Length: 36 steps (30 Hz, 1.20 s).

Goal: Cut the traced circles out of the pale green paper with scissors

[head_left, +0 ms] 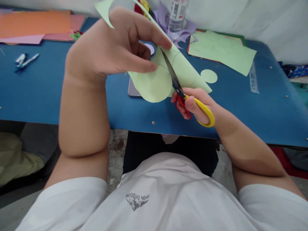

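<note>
My left hand (120,45) is raised over the blue table (48,93), fingers pinched on a light green paper sheet (156,81) with pencilled circles on it. My right hand (194,106) grips yellow and red scissors (183,94) by the handles. Their blades point up and left into the green sheet, along a drawn curve. A small cut-out green paper circle (209,76) lies on the table just right of the sheet. A dark phone (132,89) lies flat beneath the sheet.
More green paper (221,49) lies at the back right, with a clear ruler (253,78) beside it. A plastic bottle (176,16) stands at the back centre among purple scraps. Orange and pink sheets (36,25) lie back left, pens (24,60) near them.
</note>
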### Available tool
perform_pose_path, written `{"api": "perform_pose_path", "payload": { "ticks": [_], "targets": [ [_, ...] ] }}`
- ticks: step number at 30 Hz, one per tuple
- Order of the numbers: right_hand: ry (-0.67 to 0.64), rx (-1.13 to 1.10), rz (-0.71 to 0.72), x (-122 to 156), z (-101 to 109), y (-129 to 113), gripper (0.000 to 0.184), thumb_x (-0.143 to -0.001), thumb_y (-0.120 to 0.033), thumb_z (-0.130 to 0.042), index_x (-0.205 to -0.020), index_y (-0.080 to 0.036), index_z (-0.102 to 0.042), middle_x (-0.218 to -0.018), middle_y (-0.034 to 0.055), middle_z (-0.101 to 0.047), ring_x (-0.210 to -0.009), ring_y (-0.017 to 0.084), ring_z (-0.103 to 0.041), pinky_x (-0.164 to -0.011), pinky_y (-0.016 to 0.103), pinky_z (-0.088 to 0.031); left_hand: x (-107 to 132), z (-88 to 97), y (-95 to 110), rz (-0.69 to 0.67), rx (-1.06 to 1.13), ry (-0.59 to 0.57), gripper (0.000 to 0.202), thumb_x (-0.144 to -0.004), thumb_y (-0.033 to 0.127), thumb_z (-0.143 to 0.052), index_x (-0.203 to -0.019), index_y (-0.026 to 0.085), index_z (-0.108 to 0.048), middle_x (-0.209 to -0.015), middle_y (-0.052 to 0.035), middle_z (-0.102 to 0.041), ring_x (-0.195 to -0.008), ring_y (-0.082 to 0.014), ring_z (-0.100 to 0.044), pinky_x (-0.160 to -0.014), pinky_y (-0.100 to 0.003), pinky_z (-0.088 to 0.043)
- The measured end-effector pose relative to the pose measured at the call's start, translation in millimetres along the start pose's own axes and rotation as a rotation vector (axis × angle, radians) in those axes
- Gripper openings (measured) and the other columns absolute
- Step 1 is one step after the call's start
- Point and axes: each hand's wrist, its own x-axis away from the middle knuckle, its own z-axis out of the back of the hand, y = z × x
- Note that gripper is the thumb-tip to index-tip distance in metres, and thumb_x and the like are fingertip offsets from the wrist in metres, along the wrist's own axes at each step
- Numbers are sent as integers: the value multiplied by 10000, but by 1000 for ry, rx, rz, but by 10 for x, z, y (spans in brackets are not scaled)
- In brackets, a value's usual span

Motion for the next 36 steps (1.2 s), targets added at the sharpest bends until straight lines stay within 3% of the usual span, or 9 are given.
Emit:
{"api": "perform_pose_path", "payload": {
  "ticks": [5, 7, 9, 12, 26, 36],
  "targets": [
    [-15, -14, 37, -5, 13, 60, 724, -1039, -916, -590, -1092, -202, -698, -699, 1, -588, -536, 151, -562, -507, 315, -440, -39, -120, 261, -12, -96, -77, 906, -1027, 695, -718, -1670, 69, -591, -1323, -98, -701, -1409, -342, -712, -1067, -507, -603],
    [-14, -7, 42, -8, 17, 69, 709, -1056, -899, -582, -1087, -199, -696, -682, -3, -585, -532, 154, -561, -504, 314, -441, -26, -112, 348, -13, -112, -160, 880, -973, 656, -807, -1585, 36, -683, -1189, -68, -713, -1210, -255, -768, -1010, -468, -593],
    [-14, -3, 43, -10, 18, 68, 709, -1049, -904, -588, -1077, -203, -695, -669, -4, -586, -528, 156, -561, -497, 312, -439, -9, -82, 400, -20, -110, -239, 793, -922, 566, -875, -1486, 18, -771, -1047, -26, -703, -977, -127, -724, -924, -412, -558],
    [-15, -9, 31, -14, 12, 61, 718, -1021, -925, -604, -1057, -214, -692, -659, -7, -580, -516, 153, -551, -481, 310, -436, -3, -49, 418, -29, -96, -273, 676, -908, 434, -876, -1447, 30, -812, -1016, -5, -713, -879, -37, -619, -870, -368, -493],
    [-11, -23, 64, -10, 4, 79, 673, -1091, -849, -581, -1061, -184, -681, -674, -14, -555, -499, 136, -546, -455, 291, -423, -17, -35, 388, -37, -99, -270, 620, -901, 368, -850, -1439, 62, -829, -1051, -1, -749, -877, -22, -631, -847, -354, -465],
    [0, -39, 19, -12, -14, 29, 709, -1013, -910, -646, -971, -202, -666, -661, -22, -529, -472, 123, -480, -432, 296, -404, -43, -2, 407, -10, -157, -305, 868, -847, 619, -873, -1455, 5, -794, -989, -4, -702, -831, -13, -586, -832, -352, -502]
  ]
}}
